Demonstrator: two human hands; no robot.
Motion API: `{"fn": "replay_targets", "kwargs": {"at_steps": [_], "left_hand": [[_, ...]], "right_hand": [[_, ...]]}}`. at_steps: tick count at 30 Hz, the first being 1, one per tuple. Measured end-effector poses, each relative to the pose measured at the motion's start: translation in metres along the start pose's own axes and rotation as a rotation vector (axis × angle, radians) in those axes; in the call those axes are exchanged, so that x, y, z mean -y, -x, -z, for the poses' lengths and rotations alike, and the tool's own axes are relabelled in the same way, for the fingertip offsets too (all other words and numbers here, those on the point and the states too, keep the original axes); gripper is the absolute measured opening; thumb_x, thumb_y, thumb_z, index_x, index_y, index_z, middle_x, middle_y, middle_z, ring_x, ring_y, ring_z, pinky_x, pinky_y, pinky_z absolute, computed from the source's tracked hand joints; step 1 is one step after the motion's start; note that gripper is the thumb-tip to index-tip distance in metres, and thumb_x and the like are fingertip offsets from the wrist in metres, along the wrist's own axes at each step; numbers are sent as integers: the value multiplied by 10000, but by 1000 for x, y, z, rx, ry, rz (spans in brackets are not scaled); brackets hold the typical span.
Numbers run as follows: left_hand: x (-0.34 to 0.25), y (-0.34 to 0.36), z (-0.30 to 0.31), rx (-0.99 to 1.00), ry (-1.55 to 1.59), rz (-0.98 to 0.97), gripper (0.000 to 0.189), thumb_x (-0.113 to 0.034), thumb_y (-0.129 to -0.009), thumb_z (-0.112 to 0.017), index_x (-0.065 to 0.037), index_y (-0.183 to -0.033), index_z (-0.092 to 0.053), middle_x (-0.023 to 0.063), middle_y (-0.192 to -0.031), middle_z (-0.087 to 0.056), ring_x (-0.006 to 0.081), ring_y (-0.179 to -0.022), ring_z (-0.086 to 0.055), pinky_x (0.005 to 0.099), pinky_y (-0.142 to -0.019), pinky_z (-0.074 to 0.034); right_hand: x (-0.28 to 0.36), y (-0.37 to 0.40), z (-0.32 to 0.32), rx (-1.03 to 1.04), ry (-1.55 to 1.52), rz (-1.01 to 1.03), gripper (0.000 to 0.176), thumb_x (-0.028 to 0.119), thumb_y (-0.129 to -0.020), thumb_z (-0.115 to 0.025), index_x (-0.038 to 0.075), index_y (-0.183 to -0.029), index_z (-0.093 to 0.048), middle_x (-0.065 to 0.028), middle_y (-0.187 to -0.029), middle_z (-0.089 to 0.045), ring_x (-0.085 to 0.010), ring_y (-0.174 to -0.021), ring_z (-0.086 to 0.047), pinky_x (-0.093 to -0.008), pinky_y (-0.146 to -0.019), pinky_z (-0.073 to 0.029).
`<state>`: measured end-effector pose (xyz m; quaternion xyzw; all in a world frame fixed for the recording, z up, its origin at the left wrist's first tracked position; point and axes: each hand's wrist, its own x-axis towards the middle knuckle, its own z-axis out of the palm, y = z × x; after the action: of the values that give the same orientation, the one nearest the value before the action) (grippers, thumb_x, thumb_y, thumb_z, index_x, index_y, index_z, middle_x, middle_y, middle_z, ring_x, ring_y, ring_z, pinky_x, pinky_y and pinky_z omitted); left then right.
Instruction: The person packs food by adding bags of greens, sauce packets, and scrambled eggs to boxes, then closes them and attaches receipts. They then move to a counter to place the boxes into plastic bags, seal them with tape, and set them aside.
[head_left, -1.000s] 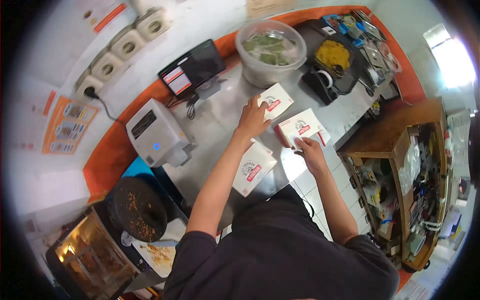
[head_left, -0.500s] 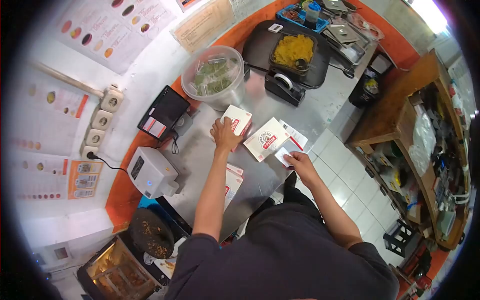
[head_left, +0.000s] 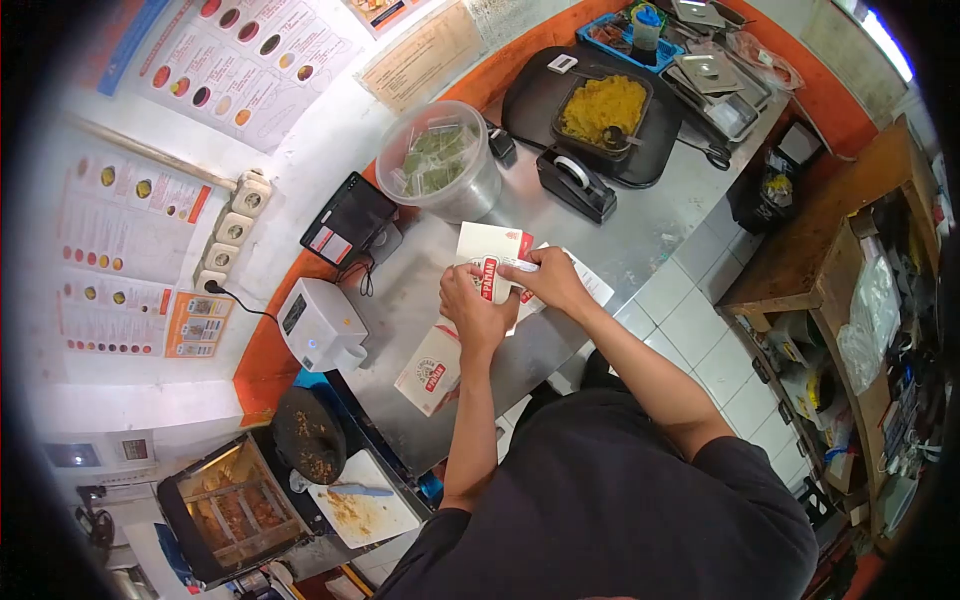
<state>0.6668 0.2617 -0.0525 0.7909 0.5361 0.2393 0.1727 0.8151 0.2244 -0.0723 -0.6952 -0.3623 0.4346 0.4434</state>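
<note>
Metal counter (head_left: 405,290): 1 tub (head_left: 474,192), 1 tape dispenser (head_left: 577,185) (black).

To my left, my left hand (head_left: 477,310) can pass over bare surface (head_left: 402,290) between the white machine (head_left: 320,325) and the lower box (head_left: 428,372), though the monitor (head_left: 349,218) and its cable (head_left: 367,282) stand at the far end. Ahead, the tub (head_left: 440,165) blocks the way beyond the upper box (head_left: 488,240). A strip runs between tub and tape dispenser (head_left: 577,187), where a small black device (head_left: 501,144) crowds the far end. Right of the dispenser, bare metal reaches the edge, with the black tray (head_left: 530,95) and scissors (head_left: 717,157) farther back
</note>
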Motion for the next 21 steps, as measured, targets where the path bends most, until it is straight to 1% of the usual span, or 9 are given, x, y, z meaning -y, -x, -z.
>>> {"fn": "replay_targets", "kwargs": {"at_steps": [5,7,8,10,12,14,15,19,21], "left_hand": [[18,2,-8,246,393,104,677,-193,-619,-889,-89,-1122,-448,139,-1132,-487,290,-1084,-530,415,-929,-441],[24,-2,-9,569,881,184,679,-193,-640,-898,-80,-1131,-443,130,-1108,-492,266,-1019,-548,362,-885,-475],[30,-5,-18,570,885,184,679,-193,-640,-898,-80,-1131,-443,130,-1108,-492,266,-1019,-548,362,-885,-475],[36,-8,-29,541,492,-79,724,-249,-629,-915,-75,-1148,-442,140,-1149,-488,272,-1064,-526,363,-927,-454],[31,-10,-33,544,312,-104,750,-257,-595,-920,-96,-1156,-449,156,-1234,-466,303,-1176,-470,432,-1016,-382],[37,-13,-50,406,-1,-430,789,-299,-531,-925,-139,-1140,-450,168,-1275,-419,365,-1236,-401,548,-1042,-306],[45,-15,-62,449,-17,-425,784,-290,-515,-917,-145,-1126,-448,152,-1321,-386,373,-1300,-339,609,-1097,-205],[56,-26,-60,568,-49,-466,907,-322,-507,-928,-158,-1253,-438,177,-1417,-335,408,-1385,-261,630,-1140,-133],[60,-22,-42,570,10,-306,1136,-365,-491,-936,-176,-1442,-343,203,-1521,-235,427,-1458,-135,649,-1155,-73]], "right_hand": [[-33,22,22,-31,-23,111,495,436,-736,-832,-5,-633,-633,-71,-525,-584,-161,-471,-530,-350,-517,-439],[-40,35,33,-56,30,101,504,422,-732,-839,-2,-605,-598,-71,-528,-580,-161,-473,-523,-347,-514,-434],[-43,38,39,-87,85,105,517,408,-727,-847,2,-577,-563,-72,-531,-575,-162,-476,-517,-345,-510,-429],[-59,42,48,-57,118,87,479,389,-734,-835,1,-606,-584,-98,-583,-604,-193,-530,-562,-347,-550,-451],[-91,39,53,-45,231,94,387,332,-768,-793,-7,-679,-628,-143,-667,-648,-258,-620,-628,-366,-624,-491],[-135,32,51,-117,226,74,324,294,-792,-756,-6,-728,-651,-159,-707,-663,-293,-671,-648,-384,-669,-504],[-153,28,47,-187,221,57,268,257,-816,-719,-5,-777,-674,-175,-747,-678,-328,-721,-668,-402,-714,-518],[-170,5,43,-320,142,-51,204,197,-841,-662,-3,-869,-693,-199,-823,-685,-363,-816,-675,-429,-780,-525],[-174,1,46,-338,451,116,209,168,-844,-645,-4,-959,-669,-211,-896,-682,-375,-889,-663,-439,-834,-520]]}}
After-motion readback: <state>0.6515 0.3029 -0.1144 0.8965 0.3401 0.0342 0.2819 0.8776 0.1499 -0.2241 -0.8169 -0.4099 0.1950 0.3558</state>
